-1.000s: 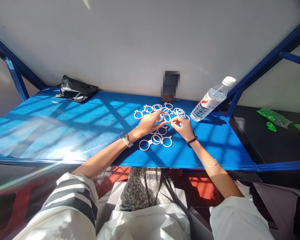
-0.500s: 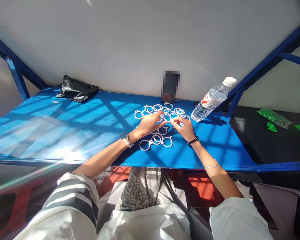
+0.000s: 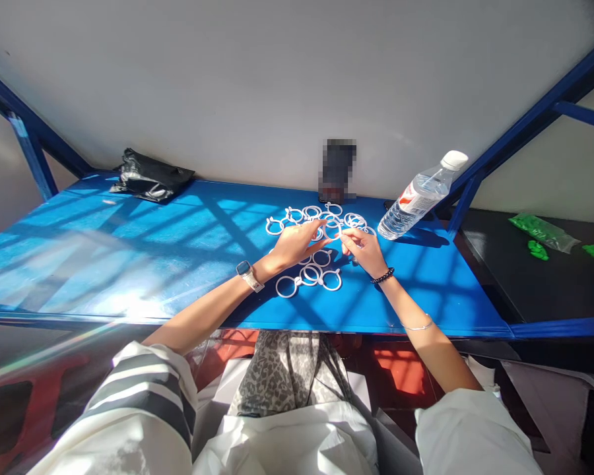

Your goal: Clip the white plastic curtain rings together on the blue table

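Observation:
Over the blue table (image 3: 218, 247), my left hand (image 3: 294, 245) pinches a white curtain ring (image 3: 341, 229) between thumb and fingers. My right hand (image 3: 367, 252) has its fingertips closed together at the ring's right side; whatever small part they grip is too small to make out. Several more white curtain rings lie loosely behind my hands, some overlapping, each with a small eyelet. A second cluster of rings (image 3: 341, 280) rests nearer the table's front edge. My left hand partly covers some of them.
A water bottle (image 3: 416, 203) stands to the right of the rings. Behind them, a blurred dark object (image 3: 337, 170) leans on the wall. A black plastic bag (image 3: 153, 177) lies at the back left. Farther right, a bag of green pieces (image 3: 542, 231) sits on a dark surface.
My right hand's fingertips have shifted slightly and its fingers have curled in more. The held ring has turned a little to face me. My left hand stays nearly still.

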`<action>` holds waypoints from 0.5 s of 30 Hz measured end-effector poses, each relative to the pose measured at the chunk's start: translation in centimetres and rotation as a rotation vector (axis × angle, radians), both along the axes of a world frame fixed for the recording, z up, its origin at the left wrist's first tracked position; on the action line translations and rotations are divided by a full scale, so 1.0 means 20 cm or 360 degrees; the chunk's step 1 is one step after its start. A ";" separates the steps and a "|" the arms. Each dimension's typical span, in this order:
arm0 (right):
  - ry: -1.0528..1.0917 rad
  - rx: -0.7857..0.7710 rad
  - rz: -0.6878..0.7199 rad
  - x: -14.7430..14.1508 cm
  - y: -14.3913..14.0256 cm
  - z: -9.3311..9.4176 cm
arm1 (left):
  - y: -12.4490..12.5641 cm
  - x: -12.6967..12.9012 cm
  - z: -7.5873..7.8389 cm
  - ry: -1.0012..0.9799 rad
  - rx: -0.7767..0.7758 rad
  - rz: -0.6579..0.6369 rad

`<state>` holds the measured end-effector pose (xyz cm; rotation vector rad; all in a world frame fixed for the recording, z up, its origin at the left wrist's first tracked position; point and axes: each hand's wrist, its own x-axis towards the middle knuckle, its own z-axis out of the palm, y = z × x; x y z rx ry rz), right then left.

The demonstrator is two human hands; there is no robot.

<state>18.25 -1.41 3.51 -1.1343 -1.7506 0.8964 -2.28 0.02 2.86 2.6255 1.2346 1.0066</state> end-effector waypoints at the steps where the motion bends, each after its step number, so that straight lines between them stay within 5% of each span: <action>1: 0.0018 -0.0017 0.0015 0.00 0.00 0.00 | 0.00 0.00 0.00 0.0005 0.0014 -0.0008; 15: 0.0130 -0.0123 0.0031 0.02 0.03 -0.03 | 0.01 0.00 -0.01 0.0152 0.0159 0.0038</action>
